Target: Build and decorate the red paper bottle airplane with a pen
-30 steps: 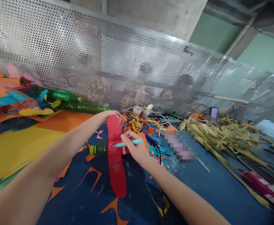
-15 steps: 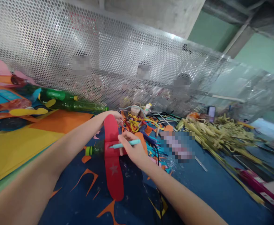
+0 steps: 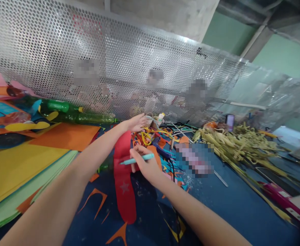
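Observation:
Light teal pen (image 3: 139, 159) lies across my right hand (image 3: 147, 163), which is closed around it. The pen's tip points left over a long red strip (image 3: 125, 196) with rounded ends and a grey star. Under the strip's middle shows part of a green plastic bottle (image 3: 105, 167), mostly hidden by the strip and my left forearm. My left hand (image 3: 137, 122) reaches past the strip's far end, fingers stretched out and holding nothing visible. It is beside a pale cup (image 3: 148, 119) and a small white bottle with a yellow cap (image 3: 161, 117).
Coloured scraps (image 3: 150, 135) and a dark blue glue gun (image 3: 161, 148) with a black cord lie beyond my right hand. Dried husks (image 3: 237, 143) spread at right. Coloured sheets (image 3: 37, 153) and green bottles (image 3: 88, 116) are at left. A perforated metal screen (image 3: 129, 68) stands behind, people beyond it.
My left hand has moved from the red strip's far end forward and right, towards the cup, and its fingers have spread. My right hand with the pen stays almost in place.

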### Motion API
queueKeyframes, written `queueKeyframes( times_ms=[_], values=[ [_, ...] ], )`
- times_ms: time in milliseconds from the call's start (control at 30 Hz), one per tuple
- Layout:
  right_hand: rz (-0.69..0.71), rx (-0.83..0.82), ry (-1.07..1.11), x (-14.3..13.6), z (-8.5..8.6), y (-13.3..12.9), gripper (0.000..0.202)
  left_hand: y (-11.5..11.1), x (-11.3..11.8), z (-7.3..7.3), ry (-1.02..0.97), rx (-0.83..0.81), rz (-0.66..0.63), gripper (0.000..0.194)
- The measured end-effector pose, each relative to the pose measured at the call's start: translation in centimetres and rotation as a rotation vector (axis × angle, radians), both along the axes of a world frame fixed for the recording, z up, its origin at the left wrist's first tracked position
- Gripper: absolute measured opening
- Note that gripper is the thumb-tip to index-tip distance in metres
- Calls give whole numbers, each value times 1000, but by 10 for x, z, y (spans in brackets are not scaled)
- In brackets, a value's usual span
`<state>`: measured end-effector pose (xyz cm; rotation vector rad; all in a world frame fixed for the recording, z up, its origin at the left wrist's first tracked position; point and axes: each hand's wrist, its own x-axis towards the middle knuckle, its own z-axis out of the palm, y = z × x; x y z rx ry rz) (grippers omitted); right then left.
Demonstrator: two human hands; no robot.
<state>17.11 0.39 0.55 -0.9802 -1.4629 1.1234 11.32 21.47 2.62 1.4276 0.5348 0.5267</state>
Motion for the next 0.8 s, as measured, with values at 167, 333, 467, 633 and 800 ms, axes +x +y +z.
queueKeyframes(
  times_ms=[167, 333, 467, 633, 800],
  values=[
    [-13, 10, 32, 0, -1, 0, 33, -9, -61, 12, 99, 34, 221, 52],
    [-89, 65, 101, 3, -4, 6, 34, -68, -127, -16, 131, 211, 580, 51],
    [-86, 71, 131, 4, -5, 9, 33, -140, -156, -46, 96, 385, 706, 48],
    [-41, 121, 4, 4, -2, 1, 31, -192, -158, -57, 166, 667, 523, 36],
    [7, 114, -96, 4, -6, -1, 26, -200, -150, -59, 383, 1140, 568, 44]
  ],
)
